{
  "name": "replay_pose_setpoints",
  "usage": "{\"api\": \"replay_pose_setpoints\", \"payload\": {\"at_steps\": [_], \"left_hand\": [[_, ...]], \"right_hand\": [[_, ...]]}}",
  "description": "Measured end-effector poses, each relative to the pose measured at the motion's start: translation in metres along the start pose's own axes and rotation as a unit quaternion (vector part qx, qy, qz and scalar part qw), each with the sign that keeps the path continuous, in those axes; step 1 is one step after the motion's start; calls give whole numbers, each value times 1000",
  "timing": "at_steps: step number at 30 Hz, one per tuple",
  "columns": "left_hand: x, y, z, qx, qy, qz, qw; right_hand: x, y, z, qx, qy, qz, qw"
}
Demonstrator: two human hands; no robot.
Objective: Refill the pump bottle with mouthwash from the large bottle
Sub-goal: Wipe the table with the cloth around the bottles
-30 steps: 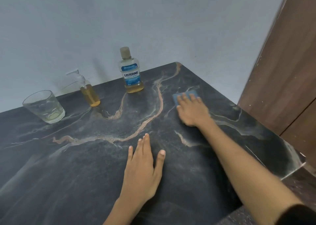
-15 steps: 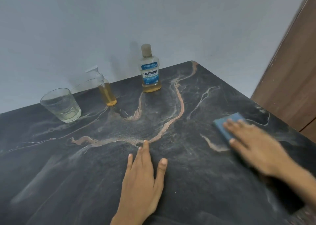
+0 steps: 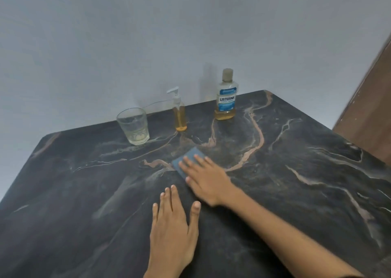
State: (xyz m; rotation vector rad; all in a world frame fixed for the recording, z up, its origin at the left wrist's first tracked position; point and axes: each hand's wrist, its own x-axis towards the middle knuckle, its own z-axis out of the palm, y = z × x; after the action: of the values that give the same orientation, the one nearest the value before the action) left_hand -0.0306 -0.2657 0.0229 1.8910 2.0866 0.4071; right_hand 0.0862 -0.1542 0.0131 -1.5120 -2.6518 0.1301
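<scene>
Right hand lies flat, fingers spread, pressing a blue cloth onto the tabletop in front of the pump bottle; the left hand rests open, palm down, nearer the person, holding nothing. Wiping seems to be the step in hand, so even pressure and strokes kept short of the pump bottle would avoid knocking it. Beside the pump bottle stand a glass on one side and the large bottle, capped, on the other. Behind them a plain grey wall meets the dark veined stone.
</scene>
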Motion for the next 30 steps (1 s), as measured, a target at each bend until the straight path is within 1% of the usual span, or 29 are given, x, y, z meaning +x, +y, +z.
{"api": "replay_pose_setpoints", "payload": {"at_steps": [2,4,6,8,11,13,14,16,19,22,24,25,27,30], "left_hand": [[-6,-13,-1,-1,6,-15,1000],[-11,-19,-6,-7,6,-18,1000],[-15,-26,-11,-19,9,-18,1000],[-18,-32,-18,-32,6,-28,999],[-26,-49,-27,-27,14,-34,999],[-31,-59,-31,-29,17,-45,998],[-34,-65,-32,-30,19,-51,998],[-39,-73,-35,-36,27,-62,997],[-45,-82,-39,-42,41,-71,996],[-51,-92,-44,-31,48,-81,995],[-55,-99,-47,-27,51,-87,995],[-57,-103,-48,-29,53,-90,994],[-60,-110,-49,-36,58,-92,993],[-63,-118,-49,-55,61,-89,993]], "right_hand": [[-40,-19,-1,21,-3,-62,998],[-79,-11,-3,47,-6,-69,997],[-103,11,-10,44,-15,-25,999],[-103,38,-19,27,-30,45,998],[-63,64,-21,-11,-20,142,990],[-23,58,-18,-15,-24,193,981],[-3,46,-16,-15,-28,202,979],[33,9,-10,-12,-35,180,983],[59,-71,4,-15,-37,73,997],[34,-130,15,-8,-35,-60,998],[-2,-139,16,-10,-36,-138,990],[-22,-134,16,1,-34,-157,987],[-57,-116,13,19,-32,-151,988],[-80,-77,2,17,-42,-68,997]]}}
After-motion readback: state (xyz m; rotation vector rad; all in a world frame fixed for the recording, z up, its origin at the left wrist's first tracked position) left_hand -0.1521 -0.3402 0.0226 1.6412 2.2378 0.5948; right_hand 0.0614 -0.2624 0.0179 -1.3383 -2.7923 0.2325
